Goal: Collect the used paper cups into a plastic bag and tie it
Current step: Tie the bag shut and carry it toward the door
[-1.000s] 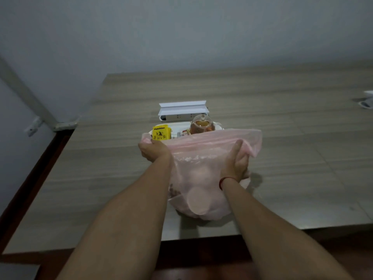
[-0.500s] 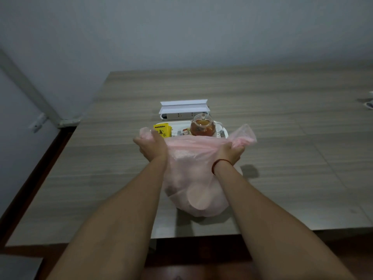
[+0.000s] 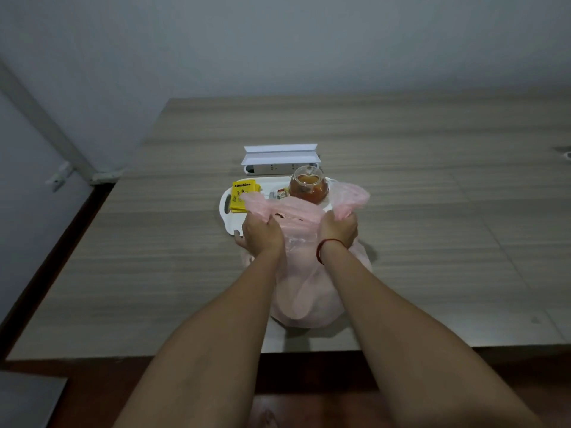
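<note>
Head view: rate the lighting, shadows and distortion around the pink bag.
Head view: dim, flat, bluish light; the translucent pink plastic bag throws only a soft shadow on the grey wood-grain table; the wide-angle lens stretches both forearms; no glare; left hand and right hand gripping the bag's top look sharp.

1. White tray (image 3: pixel 227 211) sitting on the wood-grain table (image 3: pixel 432 211), nearer its left edge.
2. Glass teapot (image 3: pixel 308 188) of amber liquid standing at the tray's far right.
3. Yellow packet (image 3: pixel 242 196) lying at the tray's left end.
4. White box (image 3: pixel 279 154) lying just beyond the tray's far edge.
</note>
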The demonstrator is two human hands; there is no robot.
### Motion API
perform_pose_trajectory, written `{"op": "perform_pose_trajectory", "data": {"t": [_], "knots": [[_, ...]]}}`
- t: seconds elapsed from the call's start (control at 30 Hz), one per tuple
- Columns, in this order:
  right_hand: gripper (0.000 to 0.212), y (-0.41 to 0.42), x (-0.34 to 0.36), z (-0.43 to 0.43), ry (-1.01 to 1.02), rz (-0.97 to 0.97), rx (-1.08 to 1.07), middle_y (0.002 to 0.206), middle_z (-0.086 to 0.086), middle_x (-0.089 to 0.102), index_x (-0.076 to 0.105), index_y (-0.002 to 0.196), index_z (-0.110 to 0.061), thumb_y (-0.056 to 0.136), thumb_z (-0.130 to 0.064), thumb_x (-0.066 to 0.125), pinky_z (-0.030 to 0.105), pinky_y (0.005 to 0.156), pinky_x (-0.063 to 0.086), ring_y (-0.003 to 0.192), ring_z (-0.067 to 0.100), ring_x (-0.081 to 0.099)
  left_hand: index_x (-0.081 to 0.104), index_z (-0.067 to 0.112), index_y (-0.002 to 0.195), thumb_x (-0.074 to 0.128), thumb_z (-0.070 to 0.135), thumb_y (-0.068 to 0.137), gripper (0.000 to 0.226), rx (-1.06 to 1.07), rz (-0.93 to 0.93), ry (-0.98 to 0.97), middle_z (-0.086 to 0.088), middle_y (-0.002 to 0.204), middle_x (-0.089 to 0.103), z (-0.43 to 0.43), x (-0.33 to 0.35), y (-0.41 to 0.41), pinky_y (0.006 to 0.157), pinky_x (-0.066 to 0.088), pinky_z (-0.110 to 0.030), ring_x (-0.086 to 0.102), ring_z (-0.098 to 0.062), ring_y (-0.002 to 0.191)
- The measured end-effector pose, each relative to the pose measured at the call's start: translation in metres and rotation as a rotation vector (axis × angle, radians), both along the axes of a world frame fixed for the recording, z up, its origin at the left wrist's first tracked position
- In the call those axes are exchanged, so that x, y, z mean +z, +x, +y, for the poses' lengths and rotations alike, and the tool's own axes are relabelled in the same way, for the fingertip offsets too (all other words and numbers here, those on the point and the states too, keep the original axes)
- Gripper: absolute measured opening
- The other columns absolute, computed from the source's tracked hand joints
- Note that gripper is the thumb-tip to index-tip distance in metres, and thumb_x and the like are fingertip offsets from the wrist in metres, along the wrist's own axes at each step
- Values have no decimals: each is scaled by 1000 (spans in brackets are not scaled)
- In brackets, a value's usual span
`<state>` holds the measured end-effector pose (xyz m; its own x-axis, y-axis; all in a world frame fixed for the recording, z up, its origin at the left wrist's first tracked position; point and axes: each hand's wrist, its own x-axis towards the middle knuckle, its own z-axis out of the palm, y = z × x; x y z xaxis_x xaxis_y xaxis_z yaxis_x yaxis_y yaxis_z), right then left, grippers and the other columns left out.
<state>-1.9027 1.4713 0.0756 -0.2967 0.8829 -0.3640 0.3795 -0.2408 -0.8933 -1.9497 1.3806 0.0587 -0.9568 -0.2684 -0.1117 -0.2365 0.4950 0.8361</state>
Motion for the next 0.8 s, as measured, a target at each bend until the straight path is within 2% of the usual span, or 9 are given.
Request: {"op": "perform_pose_trajectory", "data": {"t": [0.1, 0.23, 0.33, 0.4, 0.5, 0.57, 0.63, 0.7, 0.8], "knots": [[32, 10, -4, 9, 212, -8, 35, 123, 20, 56, 56, 116, 6, 87, -3, 49, 34, 104, 38, 118, 33, 52, 65, 0, 104, 48, 5, 88, 23, 46, -7, 55, -21, 109, 68, -1, 8, 2, 103, 41, -39, 60, -38, 109], [41, 13, 1, 14, 374, 50, 187, 126, 23, 55, 49, 126, 9, 86, 9, 43, 22, 94, 38, 117, 34, 54, 65, 1, 104, 48, 2, 86, 24, 41, -34, 107, -20, 110, 67, 5, 11, -1, 93, 46, -38, 61, -38, 106], [38, 15, 1, 15, 481, -87, 481, 113, 26, 64, 55, 120, 4, 85, 7, 44, 32, 83, 47, 105, 39, 61, 66, 1, 107, 50, 3, 87, 25, 73, -44, 206, -18, 112, 68, 7, 16, -2, 91, 49, -39, 62, -36, 107], [33, 21, -6, 14, 612, -240, 651, 111, 22, 66, 60, 116, -1, 87, 3, 44, 36, 86, 48, 104, 38, 61, 66, 1, 105, 55, 1, 85, 23, 120, -49, 363, -15, 108, 71, 8, 21, -6, 88, 51, -38, 64, -32, 104], [27, 23, -15, 10, 743, -344, 723, 108, 22, 67, 62, 107, -1, 89, -1, 42, 40, 87, 47, 102, 39, 60, 63, 8, 94, 62, -10, 69, 31, 236, -101, 665, 1, 74, 73, 8, 25, -11, 82, 58, -38, 70, -26, 89], [28, 21, -10, 11, 661, -250, 692, 105, 22, 68, 62, 105, -1, 86, 1, 42, 39, 84, 49, 97, 38, 61, 62, 4, 107, 60, -8, 73, 36, 236, -95, 511, -1, 72, 72, -1, 26, -6, 82, 54, -36, 67, -27, 87], [21, 18, -3, 13, 514, -82, 643, 87, 17, 66, 63, 89, -3, 83, 4, 44, 32, 73, 47, 83, 29, 58, 57, 3, 118, 51, -3, 85, 35, 65, -12, 115, -17, 105, 69, -11, 23, 2, 87, 48, -39, 63, -36, 103], [14, 14, 8, 10, 404, 77, 651, 81, 8, 63, 63, 85, -2, 81, 3, 50, 29, 69, 47, 81, 24, 59, 54, 5, 121, 45, -1, 89, 34, -141, 76, -165, -23, 112, 65, -19, 17, 9, 86, 46, -42, 61, -40, 106], [24, 10, 22, -1, 97, 344, 636, 89, 8, 73, 69, 98, 2, 79, 3, 56, 33, 90, 55, 93, 22, 70, 53, 5, 118, 48, 3, 89, 29, -331, 137, -370, -23, 105, 67, -24, 3, 9, 83, 46, -43, 61, -41, 101]]}}
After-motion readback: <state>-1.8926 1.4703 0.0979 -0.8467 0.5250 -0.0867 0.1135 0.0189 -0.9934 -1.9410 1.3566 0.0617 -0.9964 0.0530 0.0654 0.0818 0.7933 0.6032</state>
